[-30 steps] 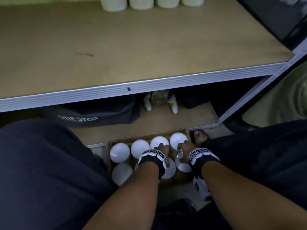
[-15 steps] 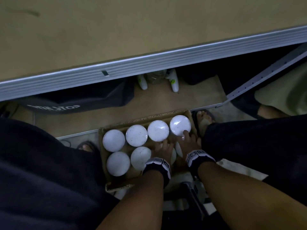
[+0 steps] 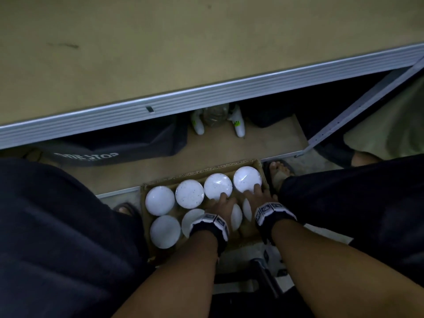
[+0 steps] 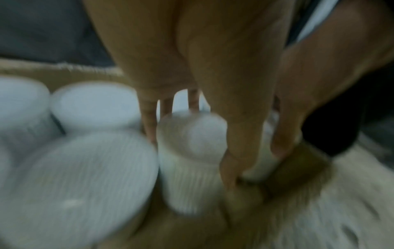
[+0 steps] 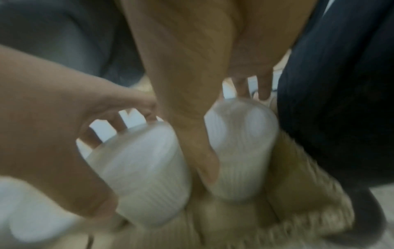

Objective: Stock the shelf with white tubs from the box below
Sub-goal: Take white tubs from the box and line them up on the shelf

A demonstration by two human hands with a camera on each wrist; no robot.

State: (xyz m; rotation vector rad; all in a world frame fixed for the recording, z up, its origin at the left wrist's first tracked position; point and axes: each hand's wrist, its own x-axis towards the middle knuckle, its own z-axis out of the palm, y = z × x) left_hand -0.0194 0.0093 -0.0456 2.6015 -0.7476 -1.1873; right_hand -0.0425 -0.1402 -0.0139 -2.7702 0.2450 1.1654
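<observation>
While inside box (image 3: 199,172), tubs (image 5: 241,134) between fingers (image 5: 192,143).

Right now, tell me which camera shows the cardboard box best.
The head view: the whole box shows there with its tubs in rows. The left wrist view gives only a blurred edge; the right wrist view, a blurred corner.

Dim, cool-toned scene. In the head view the shelf (image 3: 160,53) is evenly lit from above and throws shadow over the space below; the white tub lids (image 3: 247,179) show soft glare, and the dark clothing loses detail. The straight shelf edge bows slightly toward the frame border. Both wrist views are heavily motion-blurred: tubs (image 4: 187,151) and fingers (image 5: 241,87) smear, and the corners are darker.
</observation>
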